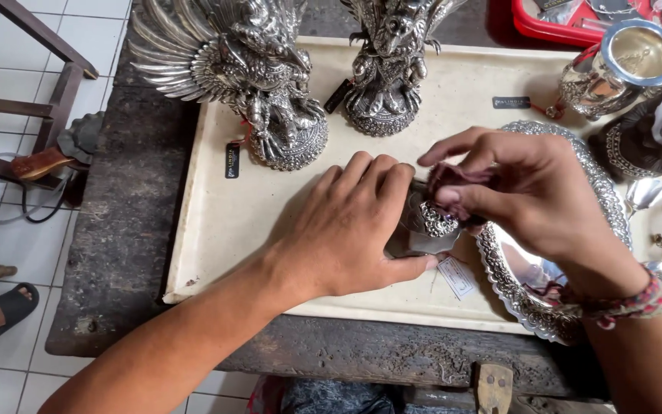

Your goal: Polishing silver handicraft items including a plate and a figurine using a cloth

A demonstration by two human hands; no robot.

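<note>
My left hand (350, 226) lies palm down on a cream board (216, 207), its fingers and thumb closed around a small ornate silver piece (429, 224). My right hand (519, 192) presses a dark reddish cloth (457, 178) onto the top of that piece with pinched fingertips. A white paper tag (455, 276) on a thread lies just below the piece. A woven bracelet (622, 305) circles my right wrist, which hovers over an oval silver mirror tray (515, 284).
Two silver winged statues (247, 73) (388, 65) stand at the board's far side, each with a small dark tag. A silver cup (622, 65), a red tray (568, 23) and other silver pieces crowd the right. The dark wooden bench (124, 222) drops to tiled floor at left.
</note>
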